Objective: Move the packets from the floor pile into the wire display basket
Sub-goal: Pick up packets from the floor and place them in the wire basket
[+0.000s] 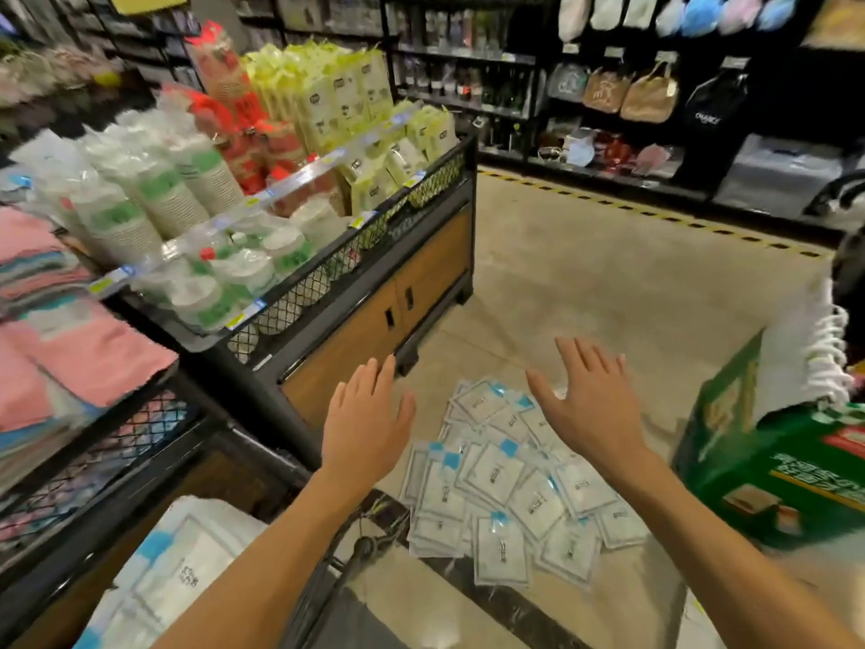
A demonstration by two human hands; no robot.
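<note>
Wide-angle view under even, diffuse overhead store lighting; the source itself is out of frame. The beige floor (608, 274) is brightly lit, while the black shelving (468, 63) at the rear falls into dimness. Shadows are soft and faint, with no hard edges. Motion blur smears the whole frame, most strongly toward the corners: the hanging goods (678, 11) at upper right and the pink folded textiles (70, 358) at left lose all detail. Print on the packets (496, 475) is unreadable. Barrel distortion bends straight lines near the edges, seen in the tilted display bin (374, 255). Plastic wrapping shows mild sheen.
</note>
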